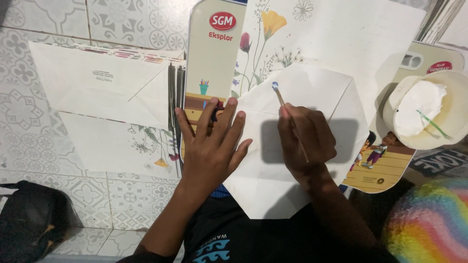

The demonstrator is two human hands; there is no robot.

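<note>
Left hand (210,146) lies flat, fingers spread, pinning the folded paper (297,146) steady; right hand (304,141) fingers grip a stick (288,117), glue-tipped end on the flap.

The left hand (210,146) lies flat, fingers (229,122) spread, pressing on a folded white paper (312,97) and a beige board (212,63) under it. The right hand (304,141) grips a thin stick (291,122), its blue-white tip touching the paper's upper fold. A bowl (453,131) of white paste sits to the right; finished envelopes (97,83) lie on the tiled floor (29,136) to the left.
</note>
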